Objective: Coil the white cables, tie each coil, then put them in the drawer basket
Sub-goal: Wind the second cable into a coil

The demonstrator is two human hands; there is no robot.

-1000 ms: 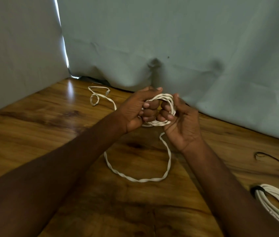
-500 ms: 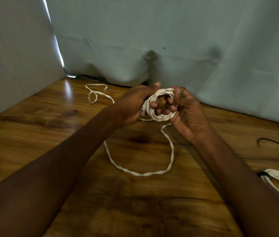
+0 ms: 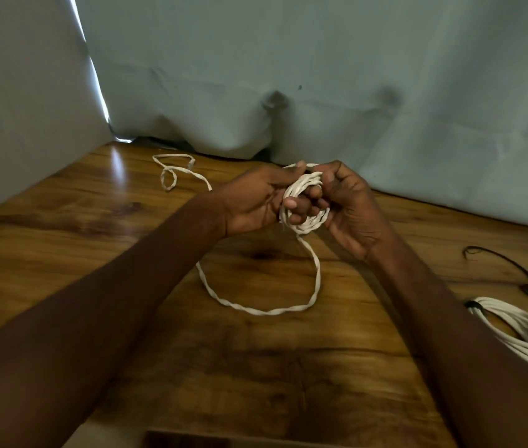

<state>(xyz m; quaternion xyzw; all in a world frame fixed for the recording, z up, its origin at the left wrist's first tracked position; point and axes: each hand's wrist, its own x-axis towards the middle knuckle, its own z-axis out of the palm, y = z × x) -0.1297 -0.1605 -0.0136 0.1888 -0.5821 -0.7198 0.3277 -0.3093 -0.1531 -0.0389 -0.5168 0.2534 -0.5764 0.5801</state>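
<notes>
A small coil of flat white cable (image 3: pixel 304 185) is held above the wooden table between both hands. My left hand (image 3: pixel 256 198) grips its left side, thumb on top. My right hand (image 3: pixel 350 202) closes on its right side, fingers through the loop. The loose rest of the white cable (image 3: pixel 262 310) hangs down from the coil, curves over the table, passes under my left arm and ends in a small loop (image 3: pixel 172 171) at the back left. A second white coil (image 3: pixel 521 331), bound with a black tie, lies at the right edge.
A loose black tie (image 3: pixel 515 270) lies on the wooden table (image 3: pixel 288 383) at the right, behind the bound coil. Pale cloth (image 3: pixel 321 76) hangs close behind and to the left of the table. A dark edge (image 3: pixel 185 439) shows at the bottom of the frame.
The coil has turned in my hands, and my right fingers have closed further over it. The hanging loop on the table has barely shifted.
</notes>
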